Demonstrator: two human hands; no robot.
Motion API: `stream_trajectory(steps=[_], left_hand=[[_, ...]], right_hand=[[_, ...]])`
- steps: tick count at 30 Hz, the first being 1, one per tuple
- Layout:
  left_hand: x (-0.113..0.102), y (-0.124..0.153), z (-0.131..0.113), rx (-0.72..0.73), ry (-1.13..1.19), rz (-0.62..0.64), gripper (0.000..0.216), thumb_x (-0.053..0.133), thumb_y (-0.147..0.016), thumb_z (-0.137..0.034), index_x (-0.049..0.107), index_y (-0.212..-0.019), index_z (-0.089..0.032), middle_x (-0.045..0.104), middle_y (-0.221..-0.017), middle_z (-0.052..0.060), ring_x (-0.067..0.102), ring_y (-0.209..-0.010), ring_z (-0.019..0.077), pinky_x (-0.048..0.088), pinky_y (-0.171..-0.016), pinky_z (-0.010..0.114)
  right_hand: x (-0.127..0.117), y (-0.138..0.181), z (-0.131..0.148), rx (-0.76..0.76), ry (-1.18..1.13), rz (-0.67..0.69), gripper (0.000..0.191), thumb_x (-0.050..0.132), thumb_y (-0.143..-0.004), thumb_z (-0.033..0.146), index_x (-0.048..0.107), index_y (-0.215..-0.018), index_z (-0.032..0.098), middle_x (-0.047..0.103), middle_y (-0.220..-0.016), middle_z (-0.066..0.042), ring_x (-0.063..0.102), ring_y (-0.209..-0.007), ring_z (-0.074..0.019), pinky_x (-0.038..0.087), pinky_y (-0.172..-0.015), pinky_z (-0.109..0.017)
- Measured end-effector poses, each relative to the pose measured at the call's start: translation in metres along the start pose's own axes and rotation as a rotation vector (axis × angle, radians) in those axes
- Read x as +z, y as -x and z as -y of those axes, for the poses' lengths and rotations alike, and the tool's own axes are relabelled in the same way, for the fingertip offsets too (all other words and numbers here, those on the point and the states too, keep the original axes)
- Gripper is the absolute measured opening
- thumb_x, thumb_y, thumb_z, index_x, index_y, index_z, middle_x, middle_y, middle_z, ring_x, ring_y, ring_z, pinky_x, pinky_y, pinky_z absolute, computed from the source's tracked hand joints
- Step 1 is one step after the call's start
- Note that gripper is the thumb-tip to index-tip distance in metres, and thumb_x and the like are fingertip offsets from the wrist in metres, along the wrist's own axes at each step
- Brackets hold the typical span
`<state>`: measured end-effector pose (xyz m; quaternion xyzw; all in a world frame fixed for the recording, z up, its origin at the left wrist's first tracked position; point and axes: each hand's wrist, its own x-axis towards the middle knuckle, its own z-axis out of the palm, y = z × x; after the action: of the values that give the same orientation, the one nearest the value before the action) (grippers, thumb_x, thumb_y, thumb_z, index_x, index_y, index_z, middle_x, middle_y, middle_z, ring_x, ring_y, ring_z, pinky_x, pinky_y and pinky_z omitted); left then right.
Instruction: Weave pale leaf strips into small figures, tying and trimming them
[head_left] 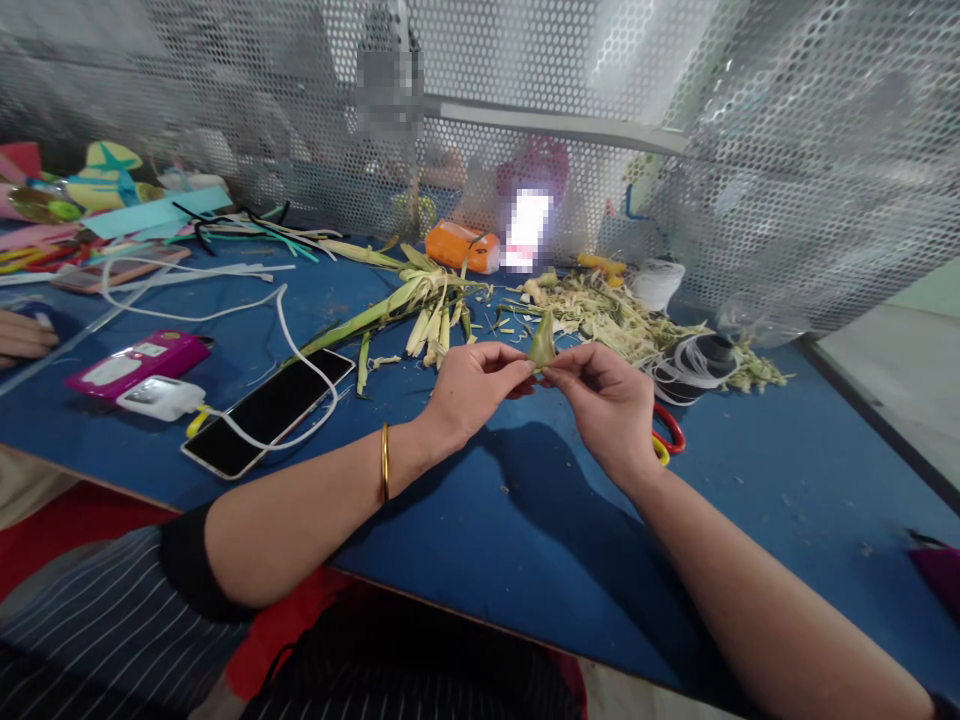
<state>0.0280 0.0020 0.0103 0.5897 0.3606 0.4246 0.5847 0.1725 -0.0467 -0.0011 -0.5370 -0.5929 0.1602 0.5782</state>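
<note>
Both my hands meet above the blue table (525, 520), pinching a small folded green leaf piece (541, 342) between them. My left hand (472, 385) is closed, its thumb and fingers gripping the leaf's lower left. A gold bangle (385, 462) sits on that wrist. My right hand (604, 395) is closed too, holding the leaf's base from the right. Just beyond the hands lies a bundle of long green leaf strips (405, 300) and a heap of cut leaf scraps (615, 315).
A phone (270, 412) with a white cable, a pink power bank (139, 363) and a white charger lie left. Red-handled scissors (667, 432) and a thread spool (694, 365) lie right. An orange box (461, 246) stands by the perforated metal screen (750, 150). Another person's hand (22, 335) rests at far left.
</note>
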Motion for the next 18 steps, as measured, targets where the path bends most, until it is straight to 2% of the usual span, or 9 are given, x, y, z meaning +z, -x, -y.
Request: stream_trajectory(steps=[6,11,18], left_hand=[[0.0005,0.0009,0.0016,0.004,-0.047,0.027,0.012,0.066,-0.078,-0.026,0.068,-0.072,-0.016,0.069,-0.067,0.002,0.064,-0.064,0.0114,0.053,-0.066,0.025],[0.0008,0.0015,-0.0001,-0.026,-0.012,0.031,0.007,0.069,-0.074,-0.022,0.068,-0.073,-0.016,0.069,-0.068,0.002,0.065,-0.063,0.0117,0.054,-0.066,0.026],[-0.0017,-0.002,-0.0009,-0.185,0.097,0.03,0.015,0.065,-0.077,-0.024,0.064,-0.064,-0.016,0.066,-0.062,0.002,0.062,-0.054,0.0106,0.053,-0.061,0.026]], right_hand=[[0.0005,0.0001,0.0026,-0.025,0.038,-0.014,0.005,0.061,-0.081,0.017,0.063,-0.078,0.019,0.064,-0.068,0.002,0.06,-0.063,-0.0139,0.046,-0.061,-0.028],[0.0007,-0.0002,0.001,-0.023,0.046,-0.006,0.006,0.061,-0.081,0.018,0.062,-0.076,0.02,0.063,-0.065,0.003,0.06,-0.062,-0.0138,0.047,-0.06,-0.027],[-0.0014,-0.0006,-0.0001,-0.107,0.159,0.05,0.002,0.065,-0.081,0.021,0.066,-0.081,0.022,0.068,-0.075,0.002,0.061,-0.071,-0.0152,0.048,-0.069,-0.028]])
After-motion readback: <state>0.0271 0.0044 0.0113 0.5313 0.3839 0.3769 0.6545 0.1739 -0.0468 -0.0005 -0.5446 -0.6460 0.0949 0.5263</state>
